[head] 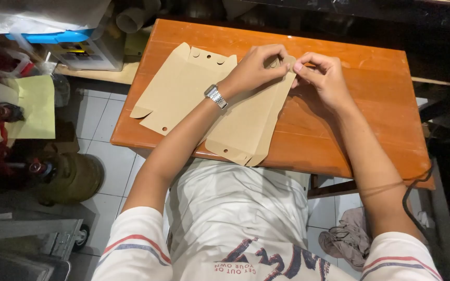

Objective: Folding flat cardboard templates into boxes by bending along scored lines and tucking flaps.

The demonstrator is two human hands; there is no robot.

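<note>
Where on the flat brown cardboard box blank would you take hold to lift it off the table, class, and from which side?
Take the cardboard box blank at its near end, which juts past the front edge of the wooden table, coming from the person's side. There fingers can probably slip under the sheet, while elsewhere it lies flat on the wood. The left hand and right hand pinch its far end.

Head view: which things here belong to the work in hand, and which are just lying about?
In hand: flat brown cardboard box blank, pinched at its far end by left hand and right hand, on the wooden table.

Lying about: yellow paper, green gas cylinder, crumpled cloth.
</note>
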